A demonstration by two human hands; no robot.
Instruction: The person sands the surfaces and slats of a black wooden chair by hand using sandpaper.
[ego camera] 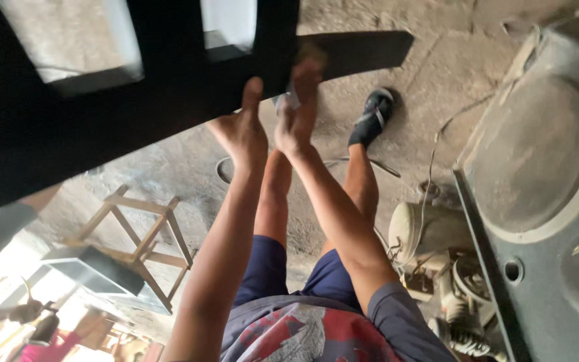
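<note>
A large black frame [102, 127] with open panels fills the top left and slants across the view. My left hand [244, 134] grips its lower edge, one finger pointing up against the black face. Just to the right, my right hand [297, 110] presses a small pale pad [287, 101] against the same bar of the frame. I cannot tell whether the pad is cloth or abrasive paper. Both forearms reach forward from my lap. My legs and a foot in a black sandal [374, 115] show beneath them.
A bare wooden stool frame [139, 234] stands on the concrete floor at left. A big grey speaker cabinet [544, 167] lies at right, with a pale motor unit [427, 231] and cables beside it. Another person in pink [48, 338] is at the bottom left.
</note>
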